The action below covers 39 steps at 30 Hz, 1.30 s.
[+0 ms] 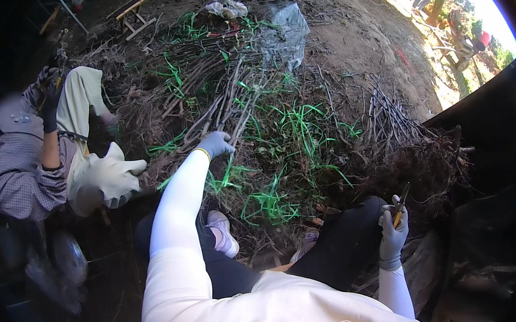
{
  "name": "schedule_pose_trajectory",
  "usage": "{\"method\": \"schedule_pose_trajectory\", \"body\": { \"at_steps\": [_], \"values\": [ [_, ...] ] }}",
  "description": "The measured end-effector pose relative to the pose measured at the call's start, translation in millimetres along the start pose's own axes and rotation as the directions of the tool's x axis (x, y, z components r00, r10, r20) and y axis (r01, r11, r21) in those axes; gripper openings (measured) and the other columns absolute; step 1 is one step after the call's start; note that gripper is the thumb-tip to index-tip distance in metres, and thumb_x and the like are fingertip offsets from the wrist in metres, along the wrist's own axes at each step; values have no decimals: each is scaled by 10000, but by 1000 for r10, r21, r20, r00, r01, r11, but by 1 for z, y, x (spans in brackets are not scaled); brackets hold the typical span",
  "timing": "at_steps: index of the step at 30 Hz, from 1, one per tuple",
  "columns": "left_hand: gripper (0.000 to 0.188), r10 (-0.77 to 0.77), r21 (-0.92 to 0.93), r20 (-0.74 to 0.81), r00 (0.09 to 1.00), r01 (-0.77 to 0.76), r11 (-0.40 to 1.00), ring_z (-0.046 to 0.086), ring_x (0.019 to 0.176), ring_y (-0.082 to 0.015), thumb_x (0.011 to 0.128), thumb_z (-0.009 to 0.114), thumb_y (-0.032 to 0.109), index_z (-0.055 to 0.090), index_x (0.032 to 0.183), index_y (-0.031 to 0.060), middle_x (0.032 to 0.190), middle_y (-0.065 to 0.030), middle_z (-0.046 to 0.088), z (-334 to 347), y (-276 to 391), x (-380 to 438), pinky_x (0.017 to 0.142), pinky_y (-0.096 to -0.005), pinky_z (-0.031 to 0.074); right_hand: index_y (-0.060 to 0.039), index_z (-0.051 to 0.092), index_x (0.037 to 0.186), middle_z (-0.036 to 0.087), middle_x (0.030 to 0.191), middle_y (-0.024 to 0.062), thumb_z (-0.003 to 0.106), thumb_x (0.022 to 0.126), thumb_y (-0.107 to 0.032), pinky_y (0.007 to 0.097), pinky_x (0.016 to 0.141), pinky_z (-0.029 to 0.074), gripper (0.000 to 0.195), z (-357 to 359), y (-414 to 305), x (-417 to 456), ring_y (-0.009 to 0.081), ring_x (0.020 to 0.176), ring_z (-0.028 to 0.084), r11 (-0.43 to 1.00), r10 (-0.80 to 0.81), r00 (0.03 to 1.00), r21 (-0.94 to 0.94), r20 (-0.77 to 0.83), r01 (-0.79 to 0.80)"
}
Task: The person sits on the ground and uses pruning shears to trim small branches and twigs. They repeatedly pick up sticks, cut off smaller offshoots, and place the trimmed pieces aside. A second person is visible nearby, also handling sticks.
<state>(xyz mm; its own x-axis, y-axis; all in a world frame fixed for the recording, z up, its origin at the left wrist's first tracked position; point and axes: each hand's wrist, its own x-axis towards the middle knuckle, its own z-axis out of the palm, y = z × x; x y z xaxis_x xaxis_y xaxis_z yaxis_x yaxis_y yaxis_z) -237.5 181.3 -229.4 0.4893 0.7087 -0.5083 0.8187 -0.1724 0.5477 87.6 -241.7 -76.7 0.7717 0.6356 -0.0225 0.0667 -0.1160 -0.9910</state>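
My left hand, in a grey glove with a yellow edge, reaches forward onto a bundle of woody bare-root stems; whether its fingers close on a stem is hard to tell. Out to the right, my gloved right hand holds pruning shears with orange-yellow handles, blades pointing up. Strands of green plastic tie lie between and over the stems, with another tangle near my feet. A second bundle of stems rests at the right, its matted roots close above the shears.
At the left sits a co-worker with dark gloves, near the stems. Grey plastic sheeting and a crumpled whitish bag lie beyond the stems. A small wooden stool stands at upper left. A dark surface borders the right side.
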Motion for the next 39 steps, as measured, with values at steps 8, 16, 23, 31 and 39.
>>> {"method": "schedule_pose_trajectory", "body": {
  "at_steps": [8,16,23,31,39],
  "values": [
    [296,193,-821,-206,959,-277,500,656,862,-90,901,703,114,654,1179,28,992,-25,696,-78,123,-119,729,-220,523,-46,457,1410,613,1070,46,552,978,-104,213,736,453,447,-19,12,-2,50,802,556,953,21,998,301,-67,1],
    [193,221,-793,-143,965,-246,557,695,868,-155,907,700,162,644,1054,50,918,-54,694,-33,184,-132,732,-288,563,-17,401,1443,593,1116,56,567,973,-137,241,821,478,513,-41,8,-17,91,900,588,977,41,993,203,107,-62],
    [139,246,-836,-106,963,-221,502,576,734,-109,969,588,168,625,1038,53,857,-23,624,53,151,-108,652,-264,500,-54,471,1417,662,1007,36,542,1010,-156,211,704,499,425,-64,25,-58,43,770,598,935,90,994,349,-65,-62],
    [371,245,-996,80,966,71,47,517,681,-139,1022,506,229,488,1359,74,761,10,493,98,174,-129,736,-423,518,-52,485,1412,662,1025,29,541,1005,-152,198,706,496,423,-54,11,-71,40,770,593,963,33,991,262,128,-66],
    [434,628,-916,-241,740,41,-399,423,662,-101,1048,439,360,536,1322,38,715,39,426,-13,252,-176,626,-279,452,-30,477,1407,663,1019,21,542,994,-82,174,668,479,421,-41,21,-58,26,741,571,965,-163,983,222,86,140]
  ]
}}
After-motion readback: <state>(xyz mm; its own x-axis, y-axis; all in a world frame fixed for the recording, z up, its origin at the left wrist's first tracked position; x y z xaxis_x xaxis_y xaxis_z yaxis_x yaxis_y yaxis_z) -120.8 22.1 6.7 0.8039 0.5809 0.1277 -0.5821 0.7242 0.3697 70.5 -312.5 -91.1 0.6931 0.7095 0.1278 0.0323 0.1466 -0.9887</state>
